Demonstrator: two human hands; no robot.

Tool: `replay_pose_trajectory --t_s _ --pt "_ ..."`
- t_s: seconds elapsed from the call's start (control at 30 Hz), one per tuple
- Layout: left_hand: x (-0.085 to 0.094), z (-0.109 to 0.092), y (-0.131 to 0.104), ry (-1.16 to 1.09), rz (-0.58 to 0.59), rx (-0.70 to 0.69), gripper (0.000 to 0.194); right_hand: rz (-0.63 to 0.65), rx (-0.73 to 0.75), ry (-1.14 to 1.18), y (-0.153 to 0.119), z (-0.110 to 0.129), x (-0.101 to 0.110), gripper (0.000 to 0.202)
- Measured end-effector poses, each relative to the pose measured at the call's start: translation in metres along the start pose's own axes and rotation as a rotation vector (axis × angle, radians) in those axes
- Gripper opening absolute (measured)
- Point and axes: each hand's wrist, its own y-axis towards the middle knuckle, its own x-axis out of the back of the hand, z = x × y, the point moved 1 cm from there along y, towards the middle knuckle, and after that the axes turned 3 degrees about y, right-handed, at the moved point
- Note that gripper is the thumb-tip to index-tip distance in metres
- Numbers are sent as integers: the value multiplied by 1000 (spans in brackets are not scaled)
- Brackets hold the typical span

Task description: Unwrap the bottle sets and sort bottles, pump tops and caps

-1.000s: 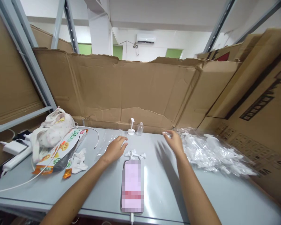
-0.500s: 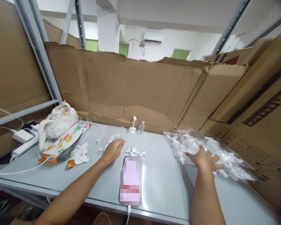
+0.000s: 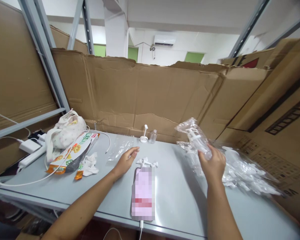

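My right hand [image 3: 213,163] is closed around a clear bottle in a plastic bag [image 3: 200,142], lifted and tilted above the table; white parts show through the film. Other bagged bottles with white pump tops [image 3: 240,166] lie just beyond and to the right of it. My left hand [image 3: 126,161] rests on the table with its fingers loosely stretched and nothing in it. Beside it are small white plastic pieces [image 3: 146,162] and a flat clear plastic bag [image 3: 118,148]. A white pump head [image 3: 144,137] and a small clear bottle [image 3: 153,136] stand at the back.
A phone [image 3: 143,193] with a cable plugged in lies at the front middle. On the left are a snack packet [image 3: 73,154], crumpled tissue [image 3: 90,164], a white cloth bag [image 3: 68,130] and a power strip [image 3: 31,158]. Cardboard walls [image 3: 152,96] enclose the grey table [image 3: 175,200].
My right hand has closed on one bagged bottle and raised it from the pile, where it was spread open before. My left hand stays by the small white pieces, its fingers slightly more apart.
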Motion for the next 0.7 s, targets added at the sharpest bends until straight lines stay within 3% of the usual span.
replay_pose_trajectory --t_s 0.17,0.3,0.47,0.57,0.63,0.7 --pt "2 -3 -6 -457 177 148 64 149 484 237 -21 53 -16 40" --pt "3 -5 -4 -802 242 181 71 303 712 362 -48 96 -21 42" --pt "8 -10 1 -913 158 317 66 251 791 347 -55 107 -16 49" --pt "9 -13 1 -932 194 379 61 203 809 319 -55 105 -12 53" --pt "8 -14 1 -946 204 393 57 175 770 330 -57 107 -12 58" --pt "7 -15 1 -964 168 402 51 146 620 383 -58 109 -11 64"
